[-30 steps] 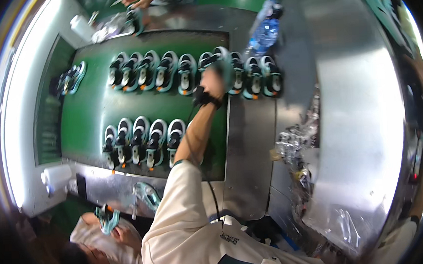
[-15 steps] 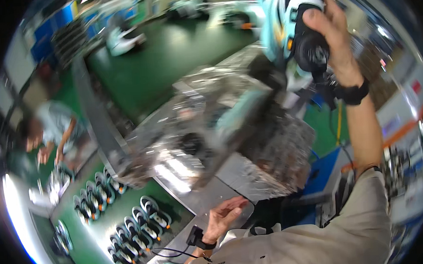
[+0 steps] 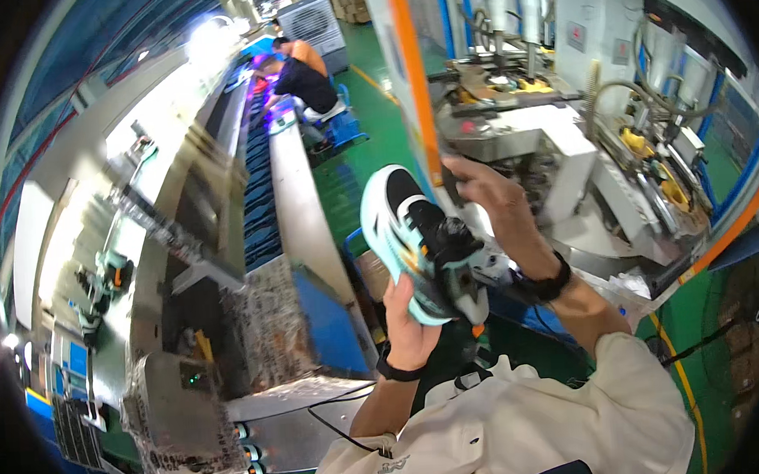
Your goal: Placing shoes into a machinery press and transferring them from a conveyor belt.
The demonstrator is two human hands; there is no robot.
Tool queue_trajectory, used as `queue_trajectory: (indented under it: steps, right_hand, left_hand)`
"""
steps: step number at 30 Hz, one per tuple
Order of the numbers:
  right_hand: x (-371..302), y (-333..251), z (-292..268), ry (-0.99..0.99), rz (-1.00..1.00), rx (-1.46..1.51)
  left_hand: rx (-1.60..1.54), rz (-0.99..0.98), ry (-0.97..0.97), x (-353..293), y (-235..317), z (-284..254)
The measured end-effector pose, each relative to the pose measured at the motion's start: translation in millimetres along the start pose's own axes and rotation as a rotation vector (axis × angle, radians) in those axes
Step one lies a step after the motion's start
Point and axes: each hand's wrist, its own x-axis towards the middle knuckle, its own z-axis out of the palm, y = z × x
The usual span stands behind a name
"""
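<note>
A mint, white and black sneaker [image 3: 400, 227] is held up in front of me, its toe pointing away. My left hand [image 3: 412, 325] grips it low along the pale sole at its near end; some of the fingers are hidden under the shoe. Just right of the sneaker, my right hand [image 3: 499, 198] is raised apart from it with fingers extended and nothing visible in them. Its fingertips are close to the orange-edged post [image 3: 416, 89] of a machine; whether they touch it I cannot tell.
To the right stands a large machine [image 3: 565, 167] with a white bracket, hoses and yellow parts. A long conveyor [image 3: 261, 192] runs ahead on the left, with people [image 3: 307, 82] seated beside it. A foil-wrapped machine [image 3: 178, 411] stands at lower left, near several shoes.
The view has swung round from the green belt toward the machine. The sneaker has passed from my right hand to my left, and my right hand has let go.
</note>
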Motion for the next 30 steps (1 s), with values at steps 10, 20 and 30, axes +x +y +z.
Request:
queue_trajectory:
  steps: [10, 20, 30]
  right_hand:
    - [-150.3, 129.0, -238.6, 0.777, 0.381, 0.222]
    - [-212.7, 135.7, -388.7, 1.244, 0.331, 0.078]
    - [-155.1, 137.0, -475.7, 1.204, 0.551, -0.634]
  left_hand:
    - [0.758, -0.290, -0.424, 108.6, -254.2, 80.7]
    - [1.298, -0.235, -0.356, 309.8, -508.4, 72.9]
    - [1.598, -0.368, -0.139, 418.1, -622.8, 19.6]
